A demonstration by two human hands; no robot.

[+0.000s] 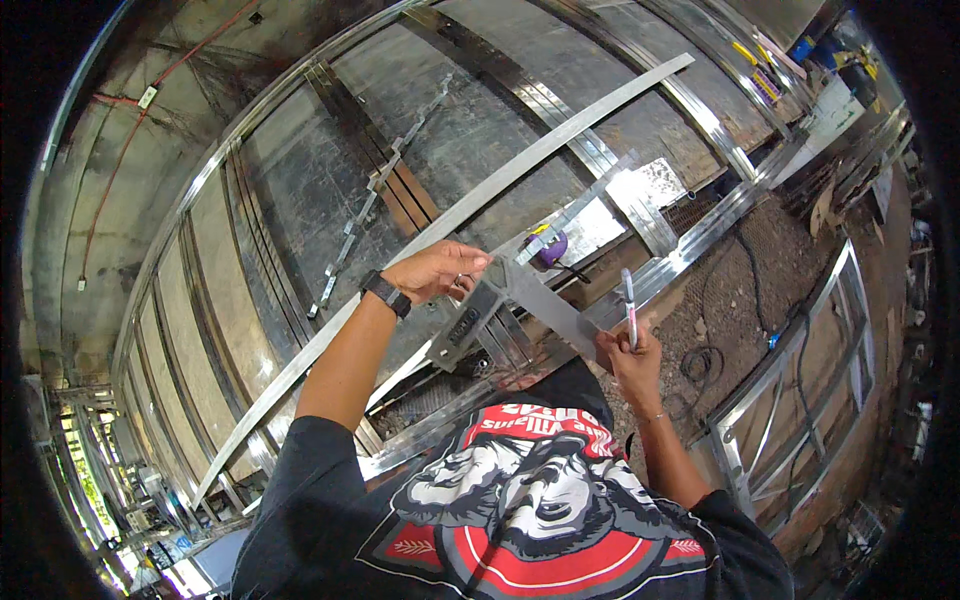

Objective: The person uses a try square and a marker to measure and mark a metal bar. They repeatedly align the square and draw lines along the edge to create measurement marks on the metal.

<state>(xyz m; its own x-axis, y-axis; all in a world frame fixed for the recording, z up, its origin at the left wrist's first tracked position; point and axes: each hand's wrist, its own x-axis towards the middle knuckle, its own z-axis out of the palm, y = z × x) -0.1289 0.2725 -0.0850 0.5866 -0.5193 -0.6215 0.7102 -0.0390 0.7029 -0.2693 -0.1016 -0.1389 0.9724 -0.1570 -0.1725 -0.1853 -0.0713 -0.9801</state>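
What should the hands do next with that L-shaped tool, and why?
Maybe set the L-shaped tool against the long metal bar: the right hand holds its blade and a pen, the left hand is at its corner, and the bar lies close by, probably ready for marking.

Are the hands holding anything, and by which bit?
The right hand holds a pen by its lower part, and a grey angled tool by one end. Whether the left hand grips the tool too can't be told.

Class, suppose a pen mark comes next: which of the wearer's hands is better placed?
Probably the right hand: it holds the pen upright, while no pen shows in the left hand.
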